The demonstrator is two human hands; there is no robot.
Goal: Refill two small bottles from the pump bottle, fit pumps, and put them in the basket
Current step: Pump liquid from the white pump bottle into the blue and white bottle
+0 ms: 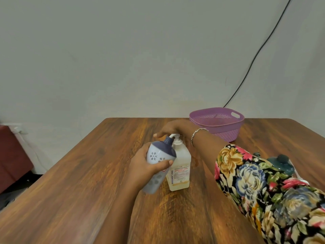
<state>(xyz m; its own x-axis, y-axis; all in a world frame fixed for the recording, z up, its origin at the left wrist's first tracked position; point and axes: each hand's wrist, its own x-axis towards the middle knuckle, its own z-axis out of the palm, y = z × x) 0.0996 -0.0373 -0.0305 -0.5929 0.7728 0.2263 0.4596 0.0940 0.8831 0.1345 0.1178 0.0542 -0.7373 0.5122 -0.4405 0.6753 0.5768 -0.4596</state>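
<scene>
My left hand (pixel 146 166) grips a small white bottle (pixel 156 161) with a dark blue top and flower pattern, tilted so its neck sits under the pump nozzle. The clear pump bottle (pixel 181 164) with a red-lettered label stands upright on the table, with a little yellowish liquid at its bottom. My right hand (pixel 173 130) rests on top of its white pump head (pixel 175 136), fingers flat over it. A second small bottle (pixel 281 164), dark teal, stands at the right, partly hidden behind my floral sleeve. The purple basket (pixel 218 127) stands at the far right of the table; nothing shows inside it.
The wooden table (pixel 88 191) runs from the wall to the near edge. A black cable (pixel 255 59) hangs down the wall behind the basket. A dark red seat (pixel 12 155) stands off the table's left side.
</scene>
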